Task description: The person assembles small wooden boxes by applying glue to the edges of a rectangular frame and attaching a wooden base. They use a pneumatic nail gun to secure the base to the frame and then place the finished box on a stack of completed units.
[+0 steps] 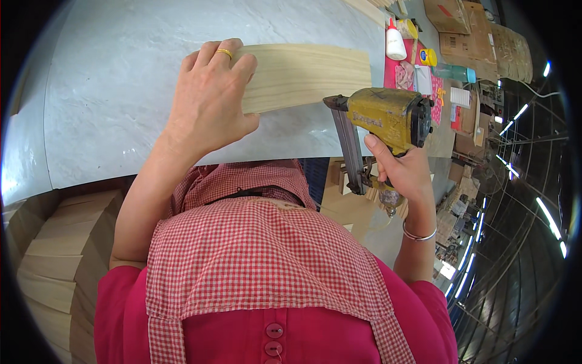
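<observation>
Your left grip (213,94) clasps the board (309,76); your right grip (403,171) wraps the nailer (388,109), worn lettering (368,119) on its side.

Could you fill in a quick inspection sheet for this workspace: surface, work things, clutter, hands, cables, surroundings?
Surface: pale marbled tabletop, glossy.
Work things: wooden board lying flat; yellow nail gun, nose near the board's near edge, contact unclear.
Clutter: white bottle with red cap, yellow-lidded jar, teal bottle.
Hands: left hand holds the board's left end; right hand grips the nail gun.
Cables: thin hose below the nail gun.
Surroundings: cardboard boxes, lit ceiling lamps.
</observation>
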The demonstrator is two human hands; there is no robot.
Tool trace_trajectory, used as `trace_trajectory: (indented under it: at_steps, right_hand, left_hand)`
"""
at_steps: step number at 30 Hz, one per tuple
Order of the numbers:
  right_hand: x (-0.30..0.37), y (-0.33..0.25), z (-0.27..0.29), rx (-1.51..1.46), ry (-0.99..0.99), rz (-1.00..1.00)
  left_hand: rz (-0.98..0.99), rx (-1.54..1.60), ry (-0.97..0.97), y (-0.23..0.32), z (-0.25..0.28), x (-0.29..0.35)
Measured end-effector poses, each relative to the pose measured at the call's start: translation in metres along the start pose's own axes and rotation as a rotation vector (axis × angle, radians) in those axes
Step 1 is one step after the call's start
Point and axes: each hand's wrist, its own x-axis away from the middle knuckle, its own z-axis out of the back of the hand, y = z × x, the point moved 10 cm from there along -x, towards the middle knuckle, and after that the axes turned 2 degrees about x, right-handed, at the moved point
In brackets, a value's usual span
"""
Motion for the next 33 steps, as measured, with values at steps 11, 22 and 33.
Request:
trace_trajectory:
  at_steps: [11,22,33]
  right_hand:
    - [0.016,-0.002,-0.018,-0.051,0.101,0.037]
    - [0.037,-0.071,-0.074,0.104,-0.123,0.447]
    - [0.041,-0.066,-0.083,0.0,-0.153,0.342]
  left_hand:
    - [-0.056,0.218,0.028,-0.015,0.002,0.016]
    - [-0.048,0.5,-0.017,-0.032,-0.004,0.027]
    - [-0.064,0.494,0.025,-0.034,-0.006,0.029]
